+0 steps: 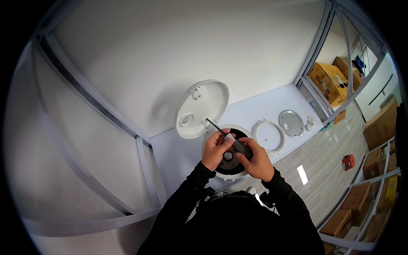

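Left hand (pixel 216 151) and right hand (pixel 258 160), grip closed, hold one screwdriver (pixel 242 148) near one lid (pixel 211 102), one ring (pixel 268 122), one disc (pixel 292 124).

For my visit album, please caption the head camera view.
Right hand gripping a screwdriver, left hand at its shaft, pointed toward the raised lid of a white cooker.

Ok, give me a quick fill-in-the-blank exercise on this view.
Gripped by the right hand, the dark-grey-handled metal screwdriver points up and to the ____ in the picture.
The rounded white plastic lid is not shut but ____.
The round perforated metal plate lies to the ____ of the white plastic ring.
Missing words: left; open; right.
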The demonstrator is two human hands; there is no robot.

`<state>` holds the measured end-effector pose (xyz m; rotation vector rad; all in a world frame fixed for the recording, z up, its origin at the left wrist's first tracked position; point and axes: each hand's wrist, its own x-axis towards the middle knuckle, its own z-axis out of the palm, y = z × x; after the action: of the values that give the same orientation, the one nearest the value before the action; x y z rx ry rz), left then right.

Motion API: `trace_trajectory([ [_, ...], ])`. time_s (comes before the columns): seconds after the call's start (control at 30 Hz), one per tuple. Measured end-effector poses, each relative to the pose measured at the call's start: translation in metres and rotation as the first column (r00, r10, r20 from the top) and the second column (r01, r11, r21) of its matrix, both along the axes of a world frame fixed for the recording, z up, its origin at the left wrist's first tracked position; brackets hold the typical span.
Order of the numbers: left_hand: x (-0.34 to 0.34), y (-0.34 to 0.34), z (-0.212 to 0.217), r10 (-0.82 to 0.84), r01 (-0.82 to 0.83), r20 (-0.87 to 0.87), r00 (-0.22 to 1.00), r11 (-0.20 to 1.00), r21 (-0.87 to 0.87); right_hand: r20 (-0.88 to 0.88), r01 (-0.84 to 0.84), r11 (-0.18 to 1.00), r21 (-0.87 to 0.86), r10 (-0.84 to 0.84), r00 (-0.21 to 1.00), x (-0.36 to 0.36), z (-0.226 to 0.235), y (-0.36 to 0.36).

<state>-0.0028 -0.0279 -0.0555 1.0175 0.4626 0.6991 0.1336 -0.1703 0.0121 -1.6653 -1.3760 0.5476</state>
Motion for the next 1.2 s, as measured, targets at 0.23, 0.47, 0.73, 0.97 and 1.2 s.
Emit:
trace_trajectory([
  [0.23, -0.005, 0.004, -0.004, 0.034, -0.030, 0.097, 0.995, 0.999, -0.043, -0.089, -0.007, 1.000, 0.026, 0.009, 0.996, 0.003, 0.006, 0.003],
  [0.47, -0.008, 0.003, 0.002, 0.063, -0.059, 0.085, 0.994, 0.997, -0.049, -0.051, 0.030, 0.996, 0.078, -0.026, 0.998, 0.010, 0.005, 0.000],
  [0.73, -0.006, -0.004, 0.010, 0.175, -0.173, 0.076, 0.982, 0.984, -0.030, -0.011, -0.005, 0.995, 0.104, 0.006, 1.000, 0.030, 0.009, -0.001],
  [0.97, -0.003, -0.024, 0.034, 0.211, -0.201, -0.065, 0.975, 0.971, 0.128, 0.015, -0.127, 0.972, 0.198, 0.126, 0.992, 0.081, 0.019, -0.012],
  [1.2, 0.065, -0.090, 0.060, 0.152, -0.098, -0.166, 0.974, 0.951, 0.295, 0.022, -0.247, 0.906, 0.344, 0.256, 0.967, 0.175, 0.018, -0.033],
])
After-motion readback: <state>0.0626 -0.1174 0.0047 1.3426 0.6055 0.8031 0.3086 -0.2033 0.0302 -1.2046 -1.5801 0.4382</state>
